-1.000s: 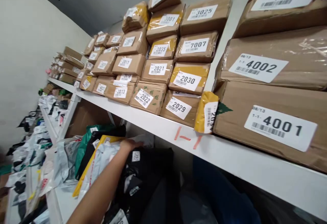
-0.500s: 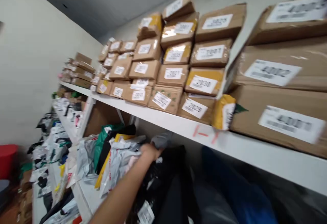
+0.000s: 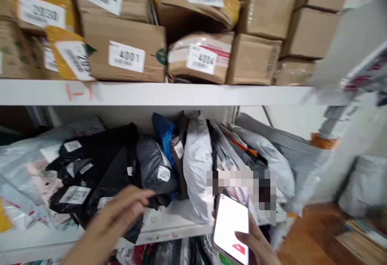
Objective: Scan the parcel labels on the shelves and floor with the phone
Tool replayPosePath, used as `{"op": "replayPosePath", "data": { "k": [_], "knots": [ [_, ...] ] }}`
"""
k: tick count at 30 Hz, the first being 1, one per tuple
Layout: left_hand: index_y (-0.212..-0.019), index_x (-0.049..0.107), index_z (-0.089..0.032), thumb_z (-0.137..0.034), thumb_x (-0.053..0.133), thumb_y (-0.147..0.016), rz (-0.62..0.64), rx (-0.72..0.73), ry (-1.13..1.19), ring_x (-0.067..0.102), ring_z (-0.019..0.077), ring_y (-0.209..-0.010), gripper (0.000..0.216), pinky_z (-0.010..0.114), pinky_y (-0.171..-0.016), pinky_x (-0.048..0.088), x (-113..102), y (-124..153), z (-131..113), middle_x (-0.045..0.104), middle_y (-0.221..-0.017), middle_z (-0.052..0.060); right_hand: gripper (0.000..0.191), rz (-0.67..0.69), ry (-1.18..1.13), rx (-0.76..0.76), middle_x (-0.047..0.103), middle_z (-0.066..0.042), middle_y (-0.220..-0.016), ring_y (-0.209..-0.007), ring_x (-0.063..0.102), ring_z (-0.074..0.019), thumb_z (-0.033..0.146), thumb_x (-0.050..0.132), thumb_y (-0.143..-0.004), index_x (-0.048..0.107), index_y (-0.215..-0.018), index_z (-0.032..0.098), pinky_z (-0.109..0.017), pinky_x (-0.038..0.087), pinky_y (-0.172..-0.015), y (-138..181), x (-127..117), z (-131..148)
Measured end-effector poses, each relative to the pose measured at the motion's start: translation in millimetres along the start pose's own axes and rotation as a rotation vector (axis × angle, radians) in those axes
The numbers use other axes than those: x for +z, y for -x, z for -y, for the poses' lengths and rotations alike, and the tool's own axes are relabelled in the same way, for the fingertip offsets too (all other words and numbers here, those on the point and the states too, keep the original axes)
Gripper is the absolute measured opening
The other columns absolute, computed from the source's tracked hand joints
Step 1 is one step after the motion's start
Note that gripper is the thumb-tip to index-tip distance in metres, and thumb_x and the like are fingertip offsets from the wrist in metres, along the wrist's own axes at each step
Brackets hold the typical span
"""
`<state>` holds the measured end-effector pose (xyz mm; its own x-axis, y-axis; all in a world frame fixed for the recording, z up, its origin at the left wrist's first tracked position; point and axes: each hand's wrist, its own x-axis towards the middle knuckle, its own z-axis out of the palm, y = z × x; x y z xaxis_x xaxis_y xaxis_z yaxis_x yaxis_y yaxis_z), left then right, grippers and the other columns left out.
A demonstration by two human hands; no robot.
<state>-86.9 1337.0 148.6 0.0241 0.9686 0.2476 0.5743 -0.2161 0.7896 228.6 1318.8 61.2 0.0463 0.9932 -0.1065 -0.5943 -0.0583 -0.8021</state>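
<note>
My right hand is closed around a smartphone with a bright white screen and a red patch low on it. The thumb lies over the screen's lower right. My left hand, a little blurred, is in front of the middle shelf with its fingers stretched to the right and nothing seen in them. Behind it lie black plastic parcels with white labels. Beside these stand a dark grey parcel, a blue parcel and a light grey parcel.
Labelled cardboard boxes are stacked on the white upper shelf. Grey mailing bags lean at the right end of the middle shelf. More parcels fill the level below. A brown floor shows at right.
The view has swung right and come closer to the middle shelf. My left hand, earlier reaching among the parcels, is now in front of them. The phone in my right hand has come into view.
</note>
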Motion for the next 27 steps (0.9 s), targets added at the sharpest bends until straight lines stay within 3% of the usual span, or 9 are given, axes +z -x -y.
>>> {"op": "replayPosePath", "data": {
  "k": [2, 4, 6, 8, 12, 15, 19, 23, 27],
  "knots": [
    [-0.123, 0.064, -0.031, -0.072, 0.043, -0.081, 0.373, -0.12, 0.335, 0.064, 0.0261, -0.099, 0.062, 0.035, -0.078, 0.055, 75, 26, -10, 0.064, -0.117, 0.007, 0.097, 0.014, -0.046, 0.032, 0.075, -0.013, -0.1, -0.094, 0.07, -0.0348, 0.023, 0.081, -0.063, 0.025, -0.142, 0.02, -0.044, 0.055, -0.08, 9, -2, 2],
    [-0.135, 0.053, -0.031, -0.078, 0.046, -0.076, 0.558, -0.246, 0.593, 0.06, 0.0305, -0.111, 0.076, 0.036, -0.073, 0.056, 136, 38, -20, 0.054, -0.135, 0.011, 0.092, -0.026, -0.091, 0.012, 0.076, -0.01, -0.098, -0.087, 0.072, -0.0317, 0.021, 0.081, -0.063, 0.029, -0.139, 0.021, -0.041, 0.055, -0.076, 15, -6, 2],
    [-0.145, 0.038, -0.031, -0.084, 0.046, -0.07, 0.695, -0.324, 0.798, 0.053, 0.0353, -0.12, 0.092, 0.037, -0.065, 0.058, 180, 40, -32, 0.039, -0.148, 0.012, 0.085, -0.078, -0.111, -0.017, 0.077, -0.007, -0.096, -0.083, 0.072, -0.0295, 0.023, 0.08, -0.064, 0.034, -0.135, 0.023, -0.037, 0.055, -0.07, 20, -14, 2],
    [-0.15, 0.024, -0.033, -0.086, 0.045, -0.069, 0.788, -0.379, 0.925, 0.052, 0.0367, -0.12, 0.099, 0.035, -0.058, 0.058, 208, 39, -45, 0.031, -0.154, 0.012, 0.081, -0.115, -0.133, -0.029, 0.077, -0.005, -0.095, -0.08, 0.072, -0.029, 0.025, 0.078, -0.063, 0.037, -0.132, 0.024, -0.035, 0.054, -0.064, 26, -26, 1],
    [-0.153, 0.008, -0.035, -0.077, 0.051, -0.075, 0.805, -0.476, 0.944, 0.06, 0.032, -0.108, 0.099, 0.032, -0.056, 0.057, 244, 49, -63, 0.033, -0.153, 0.013, 0.069, -0.188, -0.167, -0.057, 0.077, -0.005, -0.093, -0.077, 0.071, -0.0286, 0.027, 0.074, -0.059, 0.044, -0.12, 0.022, -0.033, 0.052, -0.06, 34, -58, -3],
    [-0.153, 0.005, -0.032, -0.068, 0.052, -0.08, 0.807, -0.533, 0.919, 0.062, 0.0302, -0.104, 0.094, 0.033, -0.056, 0.057, 271, 64, -64, 0.037, -0.151, 0.015, 0.067, -0.248, -0.161, -0.081, 0.077, -0.005, -0.095, -0.078, 0.07, -0.0298, 0.033, 0.077, -0.059, 0.045, -0.116, 0.021, -0.036, 0.053, -0.064, 38, -83, -8],
    [-0.153, 0.008, -0.033, -0.061, 0.05, -0.086, 0.764, -0.568, 0.952, 0.067, 0.0275, -0.094, 0.084, 0.032, -0.051, 0.057, 305, 82, -62, 0.044, -0.146, 0.015, 0.062, -0.282, -0.138, -0.115, 0.076, -0.005, -0.096, -0.08, 0.069, -0.0287, 0.034, 0.082, -0.061, 0.049, -0.111, 0.022, -0.037, 0.053, -0.07, 48, -115, -13],
    [-0.153, 0.016, -0.032, -0.059, 0.048, -0.088, 0.756, -0.672, 0.97, 0.07, 0.0229, -0.077, 0.077, 0.03, -0.049, 0.057, 326, 96, -75, 0.061, -0.128, 0.014, 0.041, -0.245, -0.134, -0.154, 0.074, -0.001, -0.096, -0.086, 0.067, -0.0271, 0.035, 0.07, -0.071, 0.056, -0.107, 0.024, -0.036, 0.051, -0.073, 65, -147, -12],
    [-0.152, 0.024, -0.027, -0.061, 0.044, -0.089, 0.822, -0.718, 1.02, 0.07, 0.0238, -0.077, 0.074, 0.028, -0.044, 0.056, 335, 106, -94, 0.065, -0.121, 0.015, 0.053, -0.132, -0.132, -0.162, 0.072, -0.003, -0.109, -0.1, 0.064, -0.0302, 0.028, 0.065, -0.064, 0.057, -0.116, 0.022, -0.039, 0.05, -0.081, 83, -173, -1]
  ]
}}
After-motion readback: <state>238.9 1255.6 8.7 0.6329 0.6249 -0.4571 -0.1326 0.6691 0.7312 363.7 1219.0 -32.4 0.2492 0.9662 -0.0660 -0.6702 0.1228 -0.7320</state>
